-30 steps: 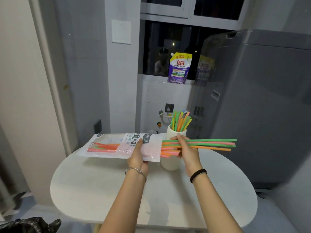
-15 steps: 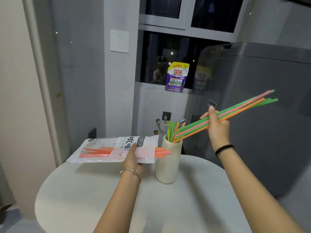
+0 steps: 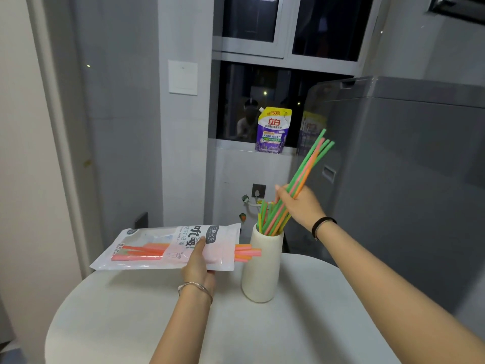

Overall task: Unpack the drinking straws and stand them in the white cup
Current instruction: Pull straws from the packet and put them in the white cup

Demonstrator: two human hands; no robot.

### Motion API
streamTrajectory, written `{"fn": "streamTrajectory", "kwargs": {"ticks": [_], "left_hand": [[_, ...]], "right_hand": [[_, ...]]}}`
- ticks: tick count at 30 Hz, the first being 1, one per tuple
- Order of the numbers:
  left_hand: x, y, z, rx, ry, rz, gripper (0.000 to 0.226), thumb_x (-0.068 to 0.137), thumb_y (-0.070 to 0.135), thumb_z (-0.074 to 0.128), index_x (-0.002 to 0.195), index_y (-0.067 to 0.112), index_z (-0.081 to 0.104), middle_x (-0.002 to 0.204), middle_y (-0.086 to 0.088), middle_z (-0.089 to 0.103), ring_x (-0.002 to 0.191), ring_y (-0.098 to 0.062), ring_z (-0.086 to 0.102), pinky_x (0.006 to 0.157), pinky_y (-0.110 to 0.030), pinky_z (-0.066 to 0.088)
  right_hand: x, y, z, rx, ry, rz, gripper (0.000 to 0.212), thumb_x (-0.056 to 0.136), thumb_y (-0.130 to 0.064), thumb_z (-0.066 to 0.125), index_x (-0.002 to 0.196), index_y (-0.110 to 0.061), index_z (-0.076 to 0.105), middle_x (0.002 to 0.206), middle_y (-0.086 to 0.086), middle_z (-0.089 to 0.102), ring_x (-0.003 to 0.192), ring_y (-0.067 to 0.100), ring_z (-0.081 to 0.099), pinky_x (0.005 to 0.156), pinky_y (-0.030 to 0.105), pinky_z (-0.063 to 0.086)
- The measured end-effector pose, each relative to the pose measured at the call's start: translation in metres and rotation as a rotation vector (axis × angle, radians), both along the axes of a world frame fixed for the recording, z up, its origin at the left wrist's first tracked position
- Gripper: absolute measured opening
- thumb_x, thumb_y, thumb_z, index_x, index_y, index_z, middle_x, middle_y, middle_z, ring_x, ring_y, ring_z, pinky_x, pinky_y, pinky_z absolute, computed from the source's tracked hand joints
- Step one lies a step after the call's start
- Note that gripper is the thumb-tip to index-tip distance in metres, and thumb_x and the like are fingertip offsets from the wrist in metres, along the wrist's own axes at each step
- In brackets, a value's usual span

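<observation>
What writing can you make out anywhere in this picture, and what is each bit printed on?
"吸" in large characters, with "Drink Straw" in small print beside it: on the straw packet held by the left hand.
"立白": the red brand mark on the purple pouch on the window ledge.
"150克": top of the same pouch.
The pouch's smaller lines, the packet's dark label and the yellow pack beside the pouch are too blurred to read.
</observation>
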State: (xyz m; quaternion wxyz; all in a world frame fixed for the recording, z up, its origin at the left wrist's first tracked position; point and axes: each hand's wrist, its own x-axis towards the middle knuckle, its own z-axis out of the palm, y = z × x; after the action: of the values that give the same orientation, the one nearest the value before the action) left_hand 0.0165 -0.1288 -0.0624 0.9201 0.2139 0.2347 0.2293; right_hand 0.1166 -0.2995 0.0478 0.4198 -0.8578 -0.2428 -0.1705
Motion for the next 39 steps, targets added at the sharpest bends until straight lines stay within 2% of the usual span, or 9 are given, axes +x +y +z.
{"fn": "streamTrajectory", "kwargs": {"ticks": [5,8,12,15,19,25,31,36,39], "left_hand": [[-0.002,0.001,0.003,-0.001,-0.006,0.005,0.046,0.093,0.011,0.058,0.139,0.01,0.051,0.125,-0.005,0.061,0.08,-0.012,0.061,0.047,-0.021,0.057],[-0.004,0.003,0.003,0.002,-0.003,0.017,0.046,0.093,0.011,0.059,0.138,0.011,0.05,0.129,-0.006,0.061,0.08,-0.012,0.061,0.048,-0.022,0.056],[-0.004,0.003,0.005,0.002,-0.012,0.01,0.046,0.094,0.011,0.058,0.139,0.011,0.05,0.135,-0.007,0.059,0.08,-0.012,0.061,0.055,-0.023,0.057],[-0.005,0.002,0.005,-0.002,-0.01,0.023,0.046,0.094,0.01,0.057,0.139,0.011,0.05,0.135,-0.007,0.059,0.079,-0.011,0.06,0.047,-0.02,0.055],[-0.005,0.0,0.006,-0.003,-0.009,0.005,0.044,0.094,0.011,0.058,0.137,0.011,0.051,0.12,-0.004,0.061,0.077,-0.01,0.06,0.042,-0.018,0.054],[-0.002,0.005,0.002,-0.011,-0.014,0.007,0.047,0.093,0.01,0.059,0.139,0.011,0.05,0.13,-0.006,0.061,0.08,-0.011,0.062,0.045,-0.021,0.056],[-0.004,0.003,0.003,-0.017,-0.02,-0.003,0.045,0.093,0.01,0.058,0.138,0.011,0.051,0.118,-0.004,0.061,0.078,-0.011,0.061,0.046,-0.021,0.055],[-0.004,0.003,0.003,-0.003,-0.006,-0.001,0.044,0.092,0.01,0.059,0.136,0.012,0.052,0.119,-0.004,0.062,0.078,-0.011,0.062,0.048,-0.019,0.056],[-0.006,0.004,0.004,-0.002,-0.002,0.001,0.044,0.092,0.011,0.059,0.136,0.011,0.052,0.117,-0.004,0.061,0.078,-0.011,0.061,0.047,-0.019,0.056]], "right_hand": [[0.001,0.002,-0.009,-0.193,0.025,-0.07,0.031,0.09,-0.044,0.052,0.08,-0.021,0.07,0.084,0.003,0.071,0.08,0.021,0.066,0.074,0.035,0.055],[0.003,0.005,-0.003,-0.115,0.041,-0.021,0.03,0.083,-0.041,0.064,0.09,-0.013,0.07,0.093,0.005,0.07,0.088,0.019,0.066,0.081,0.038,0.055],[-0.007,0.012,0.014,0.168,0.135,0.054,0.046,0.094,-0.045,0.044,0.092,-0.007,0.069,0.078,-0.006,0.057,0.076,0.009,0.056,0.076,0.032,0.047],[-0.011,0.016,0.01,-0.043,0.17,0.095,0.044,0.098,-0.039,0.036,0.101,-0.013,0.07,0.106,0.004,0.063,0.096,0.018,0.058,0.085,0.032,0.045],[-0.01,0.013,0.0,-0.276,0.244,0.145,0.039,0.094,-0.028,0.051,0.128,-0.01,0.054,0.134,0.012,0.054,0.118,0.025,0.055,0.099,0.038,0.046],[-0.016,0.016,0.01,0.146,-0.131,0.101,0.082,0.083,-0.019,0.068,0.147,-0.028,0.017,0.145,0.0,0.039,0.127,0.012,0.041,0.101,0.034,0.04],[-0.017,0.019,-0.011,-0.688,-0.043,0.035,0.066,0.092,-0.046,0.048,0.146,-0.017,0.025,0.154,0.005,0.03,0.14,0.025,0.03,0.112,0.043,0.03],[-0.017,0.015,-0.017,-0.53,-0.24,-0.045,0.063,0.094,-0.049,0.039,0.148,-0.022,0.022,0.159,0.0,0.018,0.147,0.018,0.011,0.12,0.041,0.0],[-0.018,0.016,-0.021,-0.427,-0.261,-0.166,0.063,0.095,-0.049,0.036,0.148,-0.019,0.02,0.16,0.002,0.013,0.148,0.019,0.005,0.119,0.037,-0.002]]}}
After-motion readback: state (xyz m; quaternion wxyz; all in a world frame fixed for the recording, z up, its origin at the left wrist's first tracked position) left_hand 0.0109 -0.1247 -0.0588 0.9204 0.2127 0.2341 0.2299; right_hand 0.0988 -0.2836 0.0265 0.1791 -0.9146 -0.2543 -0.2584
